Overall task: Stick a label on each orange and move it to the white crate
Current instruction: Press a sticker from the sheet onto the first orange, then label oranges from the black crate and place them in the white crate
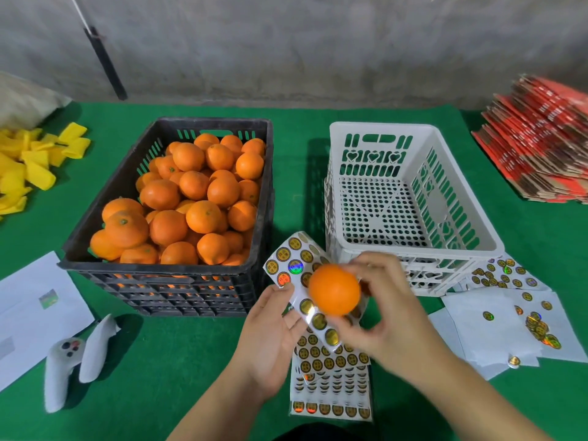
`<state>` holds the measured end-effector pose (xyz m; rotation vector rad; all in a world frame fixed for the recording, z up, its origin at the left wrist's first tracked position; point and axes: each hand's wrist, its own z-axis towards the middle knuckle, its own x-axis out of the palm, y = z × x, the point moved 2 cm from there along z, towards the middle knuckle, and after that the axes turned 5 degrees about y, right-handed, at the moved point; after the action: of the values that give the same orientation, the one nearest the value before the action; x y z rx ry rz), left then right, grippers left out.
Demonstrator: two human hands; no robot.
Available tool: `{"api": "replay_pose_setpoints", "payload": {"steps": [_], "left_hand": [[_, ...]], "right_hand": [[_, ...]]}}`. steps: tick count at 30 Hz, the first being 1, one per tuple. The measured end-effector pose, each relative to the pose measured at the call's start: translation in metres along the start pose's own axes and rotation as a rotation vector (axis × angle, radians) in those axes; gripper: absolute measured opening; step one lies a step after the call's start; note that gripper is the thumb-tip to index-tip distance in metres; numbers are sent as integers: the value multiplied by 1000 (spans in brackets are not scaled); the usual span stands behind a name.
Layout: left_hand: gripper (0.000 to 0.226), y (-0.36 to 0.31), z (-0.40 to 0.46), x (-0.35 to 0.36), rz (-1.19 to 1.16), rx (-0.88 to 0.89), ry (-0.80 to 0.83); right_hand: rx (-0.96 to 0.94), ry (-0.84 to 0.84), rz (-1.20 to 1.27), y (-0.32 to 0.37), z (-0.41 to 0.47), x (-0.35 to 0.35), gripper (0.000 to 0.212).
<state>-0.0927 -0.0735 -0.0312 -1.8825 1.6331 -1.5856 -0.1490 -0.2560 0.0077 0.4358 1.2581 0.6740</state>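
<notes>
Labelling looks under way: the right hand (378, 300) curls its fingers round a smooth, round orange (334, 289) above the table's near edge, while the left hand (273, 332) pinches a glossy sticker sheet (297, 272) under it. Next, I judge, a foil label must be peeled and pressed on; the perforated white crate (410, 198) holds no fruit, the black crate (171, 198) is heaped.

— Where's the orange (334, 289)?
— Round, smooth, held above the table's near edge, over a label sheet (302, 281) of gold round stickers.
— And the rest?
— Oranges (191, 202) heaped in the black crate (159, 275), left of centre. The white crate (410, 198), perforated, stands right of it.
</notes>
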Motion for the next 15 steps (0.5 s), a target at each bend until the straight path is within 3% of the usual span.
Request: {"api": "replay_pose_setpoints", "payload": {"steps": [2, 4, 6, 8, 12, 15], "left_hand": [[29, -5, 3, -3, 6, 7, 33], [17, -10, 5, -6, 99, 28, 68], [19, -18, 7, -9, 212, 108, 110], [27, -31, 12, -10, 272, 193, 183], [39, -64, 26, -20, 343, 262, 281], [39, -90, 39, -24, 527, 266, 258]], "right_hand": [[32, -182, -78, -19, 22, -19, 71], [208, -285, -127, -38, 45, -37, 81], [424, -245, -77, -49, 58, -44, 105], [552, -85, 135, -48, 57, -39, 110], [656, 329, 885, -25, 43, -3, 83], [693, 237, 1201, -23, 37, 20, 45]]}}
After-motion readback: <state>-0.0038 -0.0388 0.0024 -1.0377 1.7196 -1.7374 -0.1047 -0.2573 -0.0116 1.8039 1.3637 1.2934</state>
